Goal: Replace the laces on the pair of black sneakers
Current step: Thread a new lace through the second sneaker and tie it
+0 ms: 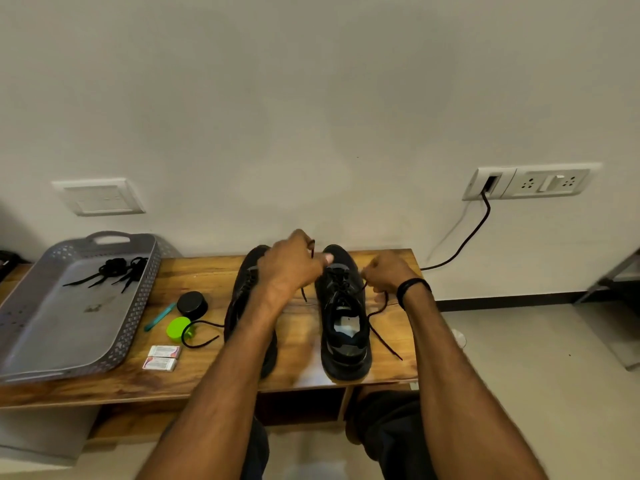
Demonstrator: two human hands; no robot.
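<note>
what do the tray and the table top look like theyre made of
Tray: likely moulded plastic, matte grey, judging by the perforated walls and moulded-in handle. Table top: wood or wood veneer, by the brown grain; the sheen suggests varnish.

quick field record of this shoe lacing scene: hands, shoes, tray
left hand: pinches one end of the lace, raised over the right sneaker
right hand: grips the other end
right sneaker: upright on table
left sneaker: beside it, partly behind the left forearm
tray: grey, holds loose black laces
</note>
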